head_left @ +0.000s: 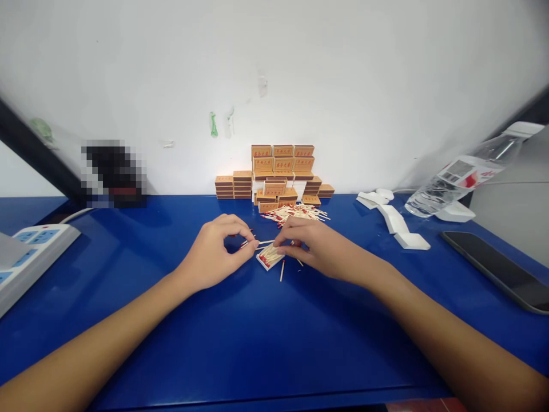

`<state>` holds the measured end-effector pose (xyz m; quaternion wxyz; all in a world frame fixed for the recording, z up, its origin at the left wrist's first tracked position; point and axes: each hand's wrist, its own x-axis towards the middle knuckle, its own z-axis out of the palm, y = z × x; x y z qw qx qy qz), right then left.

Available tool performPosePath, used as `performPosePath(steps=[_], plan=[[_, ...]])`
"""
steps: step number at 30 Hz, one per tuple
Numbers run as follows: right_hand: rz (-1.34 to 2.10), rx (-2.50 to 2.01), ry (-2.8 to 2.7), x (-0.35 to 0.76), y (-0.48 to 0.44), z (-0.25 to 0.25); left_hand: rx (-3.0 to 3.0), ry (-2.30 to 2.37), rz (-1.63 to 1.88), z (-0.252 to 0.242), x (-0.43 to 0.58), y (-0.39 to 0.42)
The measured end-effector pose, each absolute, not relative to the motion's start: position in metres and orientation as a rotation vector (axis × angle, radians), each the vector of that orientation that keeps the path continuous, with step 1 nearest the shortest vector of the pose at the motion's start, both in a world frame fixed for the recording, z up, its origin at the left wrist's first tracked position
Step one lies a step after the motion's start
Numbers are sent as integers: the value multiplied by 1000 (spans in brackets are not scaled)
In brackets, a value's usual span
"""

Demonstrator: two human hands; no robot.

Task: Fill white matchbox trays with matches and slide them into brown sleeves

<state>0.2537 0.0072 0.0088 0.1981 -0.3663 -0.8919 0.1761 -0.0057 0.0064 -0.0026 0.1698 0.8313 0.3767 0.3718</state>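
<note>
A small matchbox tray (269,264), filled with red-headed matches (271,253), lies at an angle on the blue table. Just left of it, my left hand (221,249) pinches a few matches between thumb and forefinger; their pale sticks point right and red heads show behind the fingers. My right hand (311,243) is closed over the tray's right end, its thumb and fingertips at the matches there. What those fingertips grip is too small to make out. One loose match (282,270) lies in front of the tray. Behind my right hand spreads a heap of matches (295,213).
Stacked matchboxes (283,166) stand against the wall. A power strip (38,252) sits at left, near a blurred dark object (115,174). To the right are folded white pieces (392,218), a tilted plastic bottle (465,171) and a phone (497,269).
</note>
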Motion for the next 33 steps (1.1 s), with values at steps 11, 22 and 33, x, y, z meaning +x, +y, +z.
performPosePath(steps=[11, 22, 33], plan=[[374, -1269, -2535, 270, 13, 15, 2559, 1101, 1020, -17, 4, -6], [625, -1452, -2610, 275, 8, 13, 2644, 1076, 862, -18, 6, -7], [512, -1194, -2493, 246, -4, 13, 2678, 1066, 775, -18, 5, -5]])
